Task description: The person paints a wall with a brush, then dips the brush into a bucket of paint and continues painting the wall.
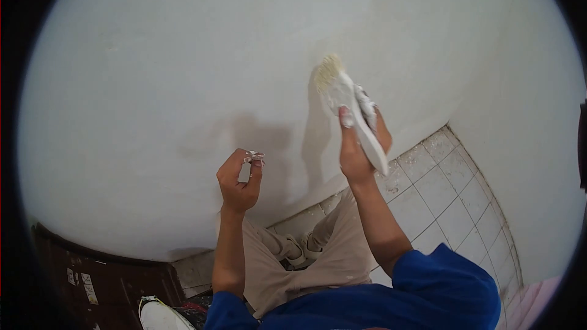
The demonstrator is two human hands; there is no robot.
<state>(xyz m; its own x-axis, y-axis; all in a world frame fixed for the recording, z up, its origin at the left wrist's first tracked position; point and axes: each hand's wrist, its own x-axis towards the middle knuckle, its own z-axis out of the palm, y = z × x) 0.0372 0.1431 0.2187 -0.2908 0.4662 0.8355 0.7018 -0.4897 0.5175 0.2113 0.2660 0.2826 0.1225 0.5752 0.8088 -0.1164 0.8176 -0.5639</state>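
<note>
The right hand is gripping a white-handled paintbrush, its thumb pressing on one face and its fingers wrapping around the other side. The paintbrush is tilting in front of the pale wall, above and to the left of the far corner of the tiled floor. Its cream bristles are pointing up and to the left, and its handle is slanting down past the wrist. White material is coating the brush's head and smearing the thumb and fingers. The brush is casting a shadow on the wall; whether the bristles are touching the wall is not clear.

The left hand is hanging in the air near the wall, well apart from the brush. It is closing in a pinch, its fingertips curling to meet the thumb, with white material covering the tips.

The person is wearing a blue shirt and beige trousers, and the knees are bending above the floor. A dark brown panel with pale stickers is standing at lower left, a white object is lying beside it, and pink fabric is showing at lower right.
</note>
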